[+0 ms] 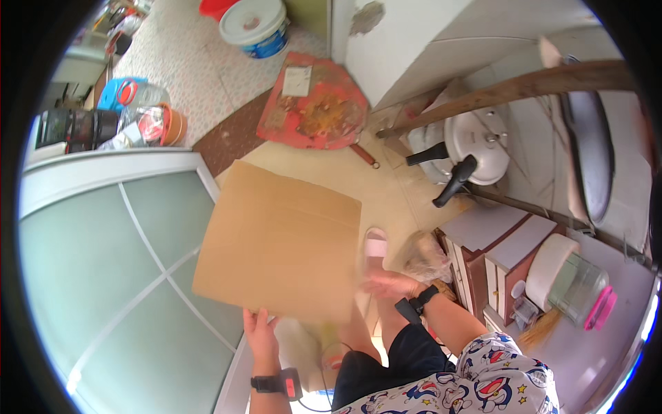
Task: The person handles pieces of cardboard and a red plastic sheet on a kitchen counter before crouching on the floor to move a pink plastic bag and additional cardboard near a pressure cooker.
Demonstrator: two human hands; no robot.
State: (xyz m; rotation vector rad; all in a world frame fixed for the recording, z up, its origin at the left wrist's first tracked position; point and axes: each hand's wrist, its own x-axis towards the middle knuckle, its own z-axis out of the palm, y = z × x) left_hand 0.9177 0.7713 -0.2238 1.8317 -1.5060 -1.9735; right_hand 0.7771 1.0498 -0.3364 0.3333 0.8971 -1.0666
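Observation:
A large flat sheet of brown cardboard (282, 243) is held up in front of me, above the tiled floor. My left hand (261, 328) grips its lower edge, with some fingers hidden behind the sheet. At the sheet's lower right edge is my right hand (388, 283), blurred, its fingers extended; whether it touches the cardboard I cannot tell. Each wrist wears a black strap with a small device. Beyond the cardboard, a worn red dustpan-like board (315, 116) with debris and a pale paper piece on it lies on the floor, its handle towards me.
A frosted glass door (129, 259) stands at the left. On the right are a pressure cooker (478, 147), a wooden bar (543, 83), small drawer cabinets (512, 238) and a clear jar with a pink lid (579, 292). A lidded white bucket (253, 26) stands at the top.

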